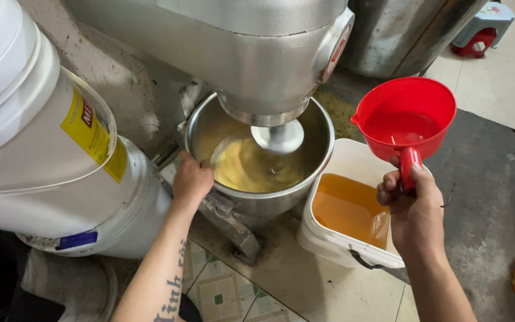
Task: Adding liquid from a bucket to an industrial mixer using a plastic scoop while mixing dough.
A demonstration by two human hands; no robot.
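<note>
Fingers (391, 186) clasp scoop (405, 117) — left hand (191, 179) grips bowl (323, 134).

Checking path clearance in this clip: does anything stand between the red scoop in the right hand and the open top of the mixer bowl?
Partly. The mixer head overhangs the back and middle of the mixer bowl. The right hand holds the red scoop right of the bowl; the near rim is uncovered, though the left hand grips its left edge.

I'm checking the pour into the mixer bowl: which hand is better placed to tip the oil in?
The right hand, probably. It already grips the red scoop by its handle, with oil in it, beside the mixer bowl. The left hand rests on the bowl's rim and holds nothing to pour.
</note>
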